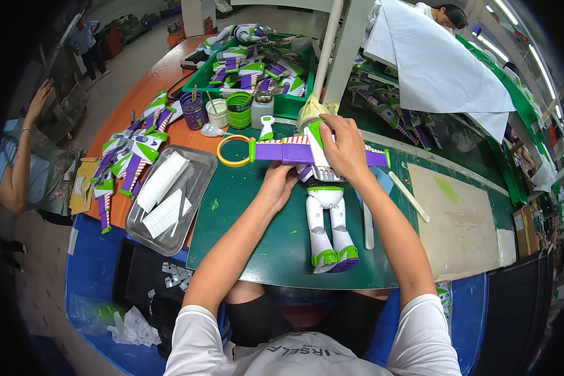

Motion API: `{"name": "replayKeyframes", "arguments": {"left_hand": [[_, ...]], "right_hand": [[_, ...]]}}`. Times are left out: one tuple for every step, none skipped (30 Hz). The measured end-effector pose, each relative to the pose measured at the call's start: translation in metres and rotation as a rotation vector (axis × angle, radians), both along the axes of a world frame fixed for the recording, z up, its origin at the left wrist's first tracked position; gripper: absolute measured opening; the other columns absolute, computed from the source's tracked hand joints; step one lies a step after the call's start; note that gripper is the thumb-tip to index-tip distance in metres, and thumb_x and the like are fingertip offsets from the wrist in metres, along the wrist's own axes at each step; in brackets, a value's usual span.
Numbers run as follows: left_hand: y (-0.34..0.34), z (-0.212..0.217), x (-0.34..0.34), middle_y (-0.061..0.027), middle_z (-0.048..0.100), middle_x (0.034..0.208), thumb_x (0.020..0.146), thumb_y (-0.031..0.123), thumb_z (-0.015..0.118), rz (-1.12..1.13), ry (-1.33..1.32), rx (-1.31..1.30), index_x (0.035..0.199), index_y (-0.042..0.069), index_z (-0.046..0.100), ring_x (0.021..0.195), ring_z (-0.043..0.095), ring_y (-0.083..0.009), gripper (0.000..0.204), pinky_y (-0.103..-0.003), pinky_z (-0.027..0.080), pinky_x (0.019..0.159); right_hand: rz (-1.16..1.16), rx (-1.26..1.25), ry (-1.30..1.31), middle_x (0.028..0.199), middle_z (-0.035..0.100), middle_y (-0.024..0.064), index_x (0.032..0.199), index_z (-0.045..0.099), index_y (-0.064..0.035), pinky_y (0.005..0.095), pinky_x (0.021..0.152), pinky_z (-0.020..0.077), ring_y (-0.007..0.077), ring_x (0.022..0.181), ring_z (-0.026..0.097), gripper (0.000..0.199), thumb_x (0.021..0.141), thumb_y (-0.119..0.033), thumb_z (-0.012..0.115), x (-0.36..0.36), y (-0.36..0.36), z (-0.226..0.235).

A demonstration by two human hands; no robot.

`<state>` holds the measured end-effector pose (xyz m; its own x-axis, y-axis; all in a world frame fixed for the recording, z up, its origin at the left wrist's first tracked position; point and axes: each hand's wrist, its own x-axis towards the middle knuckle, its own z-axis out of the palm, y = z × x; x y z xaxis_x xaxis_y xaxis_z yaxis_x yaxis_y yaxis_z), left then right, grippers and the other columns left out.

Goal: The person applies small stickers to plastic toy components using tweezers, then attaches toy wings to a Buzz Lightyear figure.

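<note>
A toy space figure (324,199) lies on the green mat, its white legs with green and purple feet pointing toward me. Across its back spreads a winged jetpack (287,153), purple with red-and-white striped edges and green tips. My right hand (343,149) is closed over the pack's white and green middle, its fingers toward the top. From below the left wing, my left hand (279,187) grips the figure's side; its fingertips are partly hidden. A yellow ring (220,151) sits by the left wing tip. Pale yellow wrapping (317,110) lies at the figure's head end.
A metal tray (208,170) with white strips lies at left, beside several winged packs (135,149). Paint jars (239,111) stand behind, before a green crate (307,81) of toy parts. A beige board (460,219) and sticks (410,197) lie right. Another person's arm (30,119) shows far left.
</note>
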<state>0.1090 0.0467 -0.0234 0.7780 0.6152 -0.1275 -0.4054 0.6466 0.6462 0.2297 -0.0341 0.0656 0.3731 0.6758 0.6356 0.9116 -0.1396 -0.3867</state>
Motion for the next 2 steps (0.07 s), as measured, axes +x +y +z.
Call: {"name": "replayKeyframes", "arguments": {"left_hand": [[0.0043, -0.0017, -0.0025, -0.0076, 0.052, 0.105, 0.078, 0.022, 0.06, -0.099, -0.111, -0.085, 0.113, 0.008, 0.045, 0.098, 0.05, -0.0202, 0.041, -0.038, 0.038, 0.091], [0.0063, 0.0055, -0.0079, -0.0102, 0.047, 0.114, 0.075, 0.036, 0.061, -0.108, -0.194, -0.144, 0.118, 0.009, 0.042, 0.104, 0.046, -0.0257, 0.054, -0.041, 0.033, 0.096]], "right_hand": [[-0.004, 0.001, 0.002, 0.098, 0.059, 0.0115, 0.101, 0.058, -0.0034, 0.0378, 0.08, 0.036, 0.0283, 0.092, 0.05, 0.031, 0.082, -0.026, 0.046, -0.0005, -0.0002, 0.0005], [0.002, -0.006, 0.02, 0.099, 0.059, 0.0125, 0.101, 0.058, -0.0035, 0.0377, 0.08, 0.0359, 0.0283, 0.092, 0.05, 0.031, 0.082, -0.026, 0.047, -0.0004, 0.0004, 0.0002]]}}
